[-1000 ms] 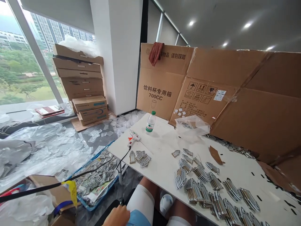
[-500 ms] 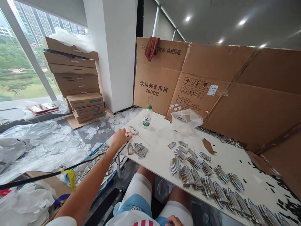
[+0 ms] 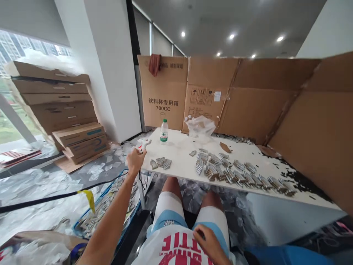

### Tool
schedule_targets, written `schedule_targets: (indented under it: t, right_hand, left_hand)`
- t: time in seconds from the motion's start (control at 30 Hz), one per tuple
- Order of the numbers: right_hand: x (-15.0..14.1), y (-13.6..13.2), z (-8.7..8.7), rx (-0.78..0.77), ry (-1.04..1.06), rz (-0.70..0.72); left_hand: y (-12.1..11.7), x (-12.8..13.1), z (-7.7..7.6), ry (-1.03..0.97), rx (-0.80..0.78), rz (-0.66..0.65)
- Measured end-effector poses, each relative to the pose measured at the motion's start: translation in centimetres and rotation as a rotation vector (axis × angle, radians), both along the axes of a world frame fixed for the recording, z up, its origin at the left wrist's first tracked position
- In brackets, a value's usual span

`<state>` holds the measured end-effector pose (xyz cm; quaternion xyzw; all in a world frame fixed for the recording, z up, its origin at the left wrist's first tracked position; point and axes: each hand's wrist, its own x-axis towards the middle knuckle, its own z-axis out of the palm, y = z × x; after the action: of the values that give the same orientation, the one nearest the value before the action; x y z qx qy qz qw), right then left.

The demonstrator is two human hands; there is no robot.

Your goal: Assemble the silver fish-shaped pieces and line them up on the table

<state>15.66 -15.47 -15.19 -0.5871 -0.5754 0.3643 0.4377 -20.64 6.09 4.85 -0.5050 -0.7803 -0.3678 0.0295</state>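
Note:
My left hand (image 3: 136, 161) is closed around a white hot glue gun (image 3: 145, 143) with a red trigger, held at the left edge of the white table (image 3: 180, 149). Beside it on the tabletop lies a small group of grey metal pieces (image 3: 163, 163), one of them slightly apart. Over my lap, my right hand (image 3: 208, 239) rests against my printed shirt (image 3: 176, 248), its fingers loosely curled and apart, with nothing visible in them. Many similar metal pieces (image 3: 212, 171) lie in overlapping rows farther right.
A green-capped water bottle (image 3: 164, 131) stands behind the glue gun. A crumpled clear bag (image 3: 200, 126) sits near the cardboard wall (image 3: 245, 106). Small black strips (image 3: 292, 175) are scattered at the right. A blue crate (image 3: 103, 206) of metal pieces is on the lower left.
My left hand has lifted the glue gun from the tabletop beside the bottle. The view has turned right, and more of my right hand shows over my lap.

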Motion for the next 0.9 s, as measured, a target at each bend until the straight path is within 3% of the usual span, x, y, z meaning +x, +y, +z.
schedule_targets:
  t: [0.13, 0.23, 0.4, 0.47, 0.57, 0.67, 0.73, 0.8, 0.9]
  right_hand:
    - [-1.2, 2.4, 2.1, 0.051, 0.002, 0.125]
    - [-2.0, 2.4, 5.5, 0.004, 0.109, 0.116]
    - [-3.8, -0.3, 11.4, -0.046, 0.429, 0.199]
    - [-4.2, -1.0, 12.0, 0.001, 0.545, 0.187]
    - [-3.9, -0.7, 11.0, 0.015, 0.737, 0.070]
    - [-3.5, 0.5, 10.3, -0.070, 0.870, 0.024]
    - [-3.6, 1.2, 10.8, -0.097, 0.913, 0.066]
    - [-4.0, 1.4, 11.8, -0.097, 0.921, 0.057]
    - [-4.4, 1.3, 12.9, -0.089, 0.914, -0.023]
  left_hand:
    - [-2.7, 1.7, 0.8, -0.118, 0.232, 0.006]
    - [-5.6, 4.8, 0.2, -0.156, 0.330, -0.063]
    - [-13.0, 12.1, -1.4, -0.220, 0.480, -0.348]
    - [-15.7, 14.8, -2.7, -0.234, 0.428, -0.482]
    - [-18.2, 18.0, -5.0, -0.232, 0.365, -0.644]
    - [-18.8, 19.8, -6.9, -0.209, 0.096, -0.841]
    - [-18.6, 20.1, -7.2, -0.204, -0.027, -0.974]
    - [-18.0, 19.6, -6.7, -0.200, -0.063, -1.064]
    - [-16.1, 17.3, -4.6, -0.209, -0.064, -1.134]
